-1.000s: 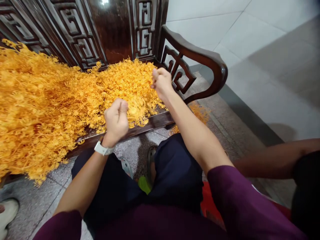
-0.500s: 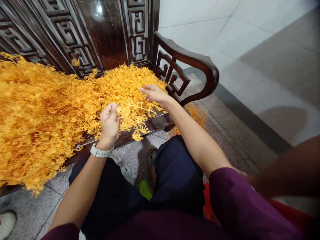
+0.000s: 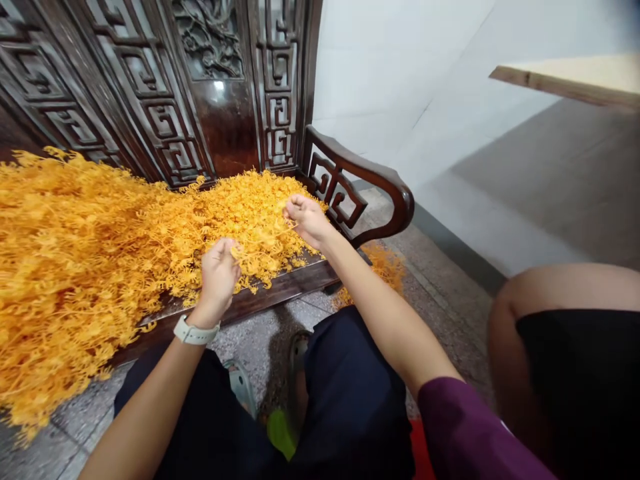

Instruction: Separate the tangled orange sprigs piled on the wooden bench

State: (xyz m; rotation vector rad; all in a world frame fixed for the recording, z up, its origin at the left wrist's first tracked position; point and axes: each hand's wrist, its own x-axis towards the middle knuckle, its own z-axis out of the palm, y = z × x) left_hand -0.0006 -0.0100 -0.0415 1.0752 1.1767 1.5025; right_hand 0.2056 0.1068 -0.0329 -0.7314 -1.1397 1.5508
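My left hand (image 3: 220,275), with a pale watch band on its wrist, is closed in a pinch on a small yellow plastic flower sprig (image 3: 235,253). Up and to the right, my right hand (image 3: 309,219) pinches a thin yellow stem at its fingertips; whether it belongs to the same sprig I cannot tell. Both hands are in front of a big pile of yellow plastic flower sprigs (image 3: 100,267). The pile covers much of the seat of a dark carved wooden bench (image 3: 280,291).
The bench's curved armrest (image 3: 365,163) rises right of the pile. Loose orange sprigs (image 3: 383,267) lie on the floor below it. Another person's bent leg (image 3: 510,333) is at the right. A board edge (image 3: 565,87) juts in at upper right. Something green (image 3: 281,432) lies between my feet.
My right hand, empty with its fingers apart half a second ago, has closed on a stem. My left hand keeps its pinch. The view has tilted up, and the other person's arm has left the view.
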